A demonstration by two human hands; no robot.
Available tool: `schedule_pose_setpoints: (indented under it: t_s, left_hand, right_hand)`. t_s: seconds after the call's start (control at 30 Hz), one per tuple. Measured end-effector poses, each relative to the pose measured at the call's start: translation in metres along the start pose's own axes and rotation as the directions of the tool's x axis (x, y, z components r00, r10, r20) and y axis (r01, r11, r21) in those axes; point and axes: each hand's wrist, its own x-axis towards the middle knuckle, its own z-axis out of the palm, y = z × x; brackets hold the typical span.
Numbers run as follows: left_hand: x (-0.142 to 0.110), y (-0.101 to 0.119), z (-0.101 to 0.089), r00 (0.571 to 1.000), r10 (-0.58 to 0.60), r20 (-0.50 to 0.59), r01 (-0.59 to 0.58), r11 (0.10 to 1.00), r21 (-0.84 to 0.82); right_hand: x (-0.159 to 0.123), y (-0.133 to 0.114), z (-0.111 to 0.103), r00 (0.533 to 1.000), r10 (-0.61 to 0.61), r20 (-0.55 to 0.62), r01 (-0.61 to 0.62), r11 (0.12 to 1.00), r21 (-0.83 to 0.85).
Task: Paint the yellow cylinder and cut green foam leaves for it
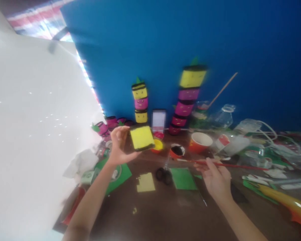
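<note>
**Yellow piece in one hand, long red brush in the other: grip notes**

So the left hand [119, 149] is curved in a loose C, thumb low and fingers up by the left edge of a yellow piece [142, 138] with a dark band along its bottom. It looks held up off the table [165, 214], just behind the yellow paint cup [157, 145]. Blur hides exactly where the fingertips press.

The right hand [217, 179] has its fingers pinched closed on a thin red brush [230, 165], pale tip pointing left, near the black paint cup [177, 151]. Scissors [164, 175] and a green sheet [183, 179] lie on the near side of the cups.

My two cents: light pressure on the edges of the piece, fingers off the flat yellow face, since any wet paint would smear. A grip closer to the bristles should steady the tip, and wiping extra paint on a cup rim should stop drips (that black would really show on yellow). I'd also turn the piece rather than twist the brush wrist, and lift the brush clear of the orange-and-white cup [200, 143] at the far right.
</note>
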Motion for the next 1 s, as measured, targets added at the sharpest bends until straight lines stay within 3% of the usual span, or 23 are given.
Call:
schedule_pose_setpoints:
  t_s: [0.17, 0.3, 0.53, 0.8, 1.0]
  left_hand:
    - [-0.002, 0.001, -0.01, 0.997, 0.063, 0.05, -0.074, 0.965, 0.252]
    - [-0.01, 0.008, -0.012, 0.973, 0.072, 0.218, -0.177, 0.838, 0.516]
    - [-0.05, 0.004, 0.013, 0.921, -0.054, 0.385, -0.261, 0.648, 0.715]
    - [-0.073, -0.014, 0.053, 0.968, -0.144, 0.204, -0.108, 0.493, 0.863]
    - [-0.081, -0.008, 0.06, 0.964, -0.208, 0.167, -0.036, 0.52, 0.853]
  right_hand:
    - [-0.001, 0.004, 0.0, 0.999, -0.018, 0.045, 0.021, 0.998, -0.061]
    - [-0.001, 0.007, -0.003, 0.997, -0.029, 0.069, 0.034, 0.996, -0.08]
    - [-0.004, 0.008, -0.003, 0.994, -0.041, 0.102, 0.051, 0.994, -0.094]
    - [-0.012, 0.003, 0.002, 0.991, -0.054, 0.122, 0.072, 0.986, -0.148]
    - [-0.012, 0.006, 0.0, 0.989, -0.067, 0.132, 0.088, 0.983, -0.162]
